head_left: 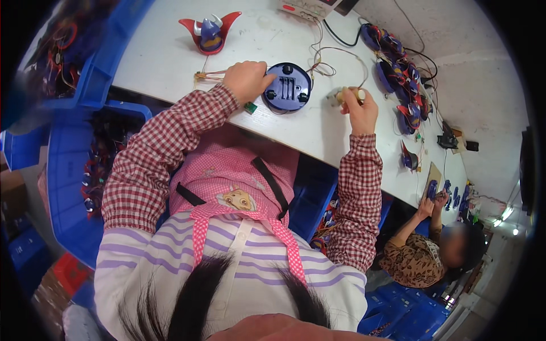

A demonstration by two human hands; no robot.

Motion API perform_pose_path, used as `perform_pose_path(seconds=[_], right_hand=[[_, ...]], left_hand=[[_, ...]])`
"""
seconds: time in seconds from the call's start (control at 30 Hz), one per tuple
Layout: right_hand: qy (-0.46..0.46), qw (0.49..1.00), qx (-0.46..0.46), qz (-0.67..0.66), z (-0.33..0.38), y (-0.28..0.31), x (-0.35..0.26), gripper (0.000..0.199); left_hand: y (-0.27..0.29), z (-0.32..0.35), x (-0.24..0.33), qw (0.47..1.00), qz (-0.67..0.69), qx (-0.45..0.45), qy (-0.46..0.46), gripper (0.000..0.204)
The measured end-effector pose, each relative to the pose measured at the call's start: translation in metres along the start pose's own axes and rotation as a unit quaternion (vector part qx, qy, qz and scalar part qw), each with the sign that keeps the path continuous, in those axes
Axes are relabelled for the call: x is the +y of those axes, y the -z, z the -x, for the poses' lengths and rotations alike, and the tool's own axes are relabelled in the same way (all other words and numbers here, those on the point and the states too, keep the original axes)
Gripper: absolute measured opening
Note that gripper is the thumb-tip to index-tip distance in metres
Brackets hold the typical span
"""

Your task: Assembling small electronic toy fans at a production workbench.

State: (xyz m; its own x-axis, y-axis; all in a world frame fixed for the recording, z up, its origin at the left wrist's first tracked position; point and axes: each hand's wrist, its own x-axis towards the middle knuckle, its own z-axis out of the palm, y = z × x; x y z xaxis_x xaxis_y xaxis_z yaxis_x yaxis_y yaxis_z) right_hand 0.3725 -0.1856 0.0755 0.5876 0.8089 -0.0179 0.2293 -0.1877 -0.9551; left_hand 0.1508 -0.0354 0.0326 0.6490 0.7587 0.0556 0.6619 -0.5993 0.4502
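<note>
closest in, checked red-and-white sleeves run up from a pink apron over a striped top toward the white table (170, 51). the left hand (247, 79) lies on the tabletop with its fingers curled against the left edge of a round dark blue toy base (288, 86), touching it; whether it truly grips the base cannot be told. the base lies flat near the table's front edge, its slotted underside facing up, with thin wires (327, 59) looping away from its right side. just beside the left wrist a small green part (251, 107) sits at the table edge. the right hand (358, 111) is raised a little right of the base, fingers clenched round a small pale cylindrical piece (347, 95) to which the wires lead.

further back stands a red and blue horned toy piece (209, 31), and beyond it a pale device with sockets (307, 8) at the far edge. along the right side a row of similar red and blue toy parts (401, 79) lies tangled in cables. blue bins (74, 159) stand left of the table. farther down the same table, another person's hands (431, 204) hold a small blue part.
</note>
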Motion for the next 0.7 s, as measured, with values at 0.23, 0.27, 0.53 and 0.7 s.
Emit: perform_pose_path(seconds=[0.23,0.27,0.53,0.7], right_hand=[[0.173,0.981,-0.037,-0.079,0.014,-0.075,-0.017,0.019],[0.171,0.982,-0.038,-0.077,0.013,-0.079,-0.013,0.019],[0.263,0.952,-0.042,0.151,0.019,-0.095,-0.006,0.021],[0.29,0.937,-0.04,0.193,0.021,-0.096,-0.007,0.022]], left_hand=[[-0.021,-0.009,-0.006,0.999,0.003,0.046,-0.008,0.024],[-0.022,-0.009,-0.007,0.999,0.005,0.045,-0.007,0.024],[-0.026,-0.011,-0.009,0.995,0.029,0.087,-0.041,0.016],[-0.032,-0.013,-0.015,0.985,0.068,0.134,-0.088,0.013]])
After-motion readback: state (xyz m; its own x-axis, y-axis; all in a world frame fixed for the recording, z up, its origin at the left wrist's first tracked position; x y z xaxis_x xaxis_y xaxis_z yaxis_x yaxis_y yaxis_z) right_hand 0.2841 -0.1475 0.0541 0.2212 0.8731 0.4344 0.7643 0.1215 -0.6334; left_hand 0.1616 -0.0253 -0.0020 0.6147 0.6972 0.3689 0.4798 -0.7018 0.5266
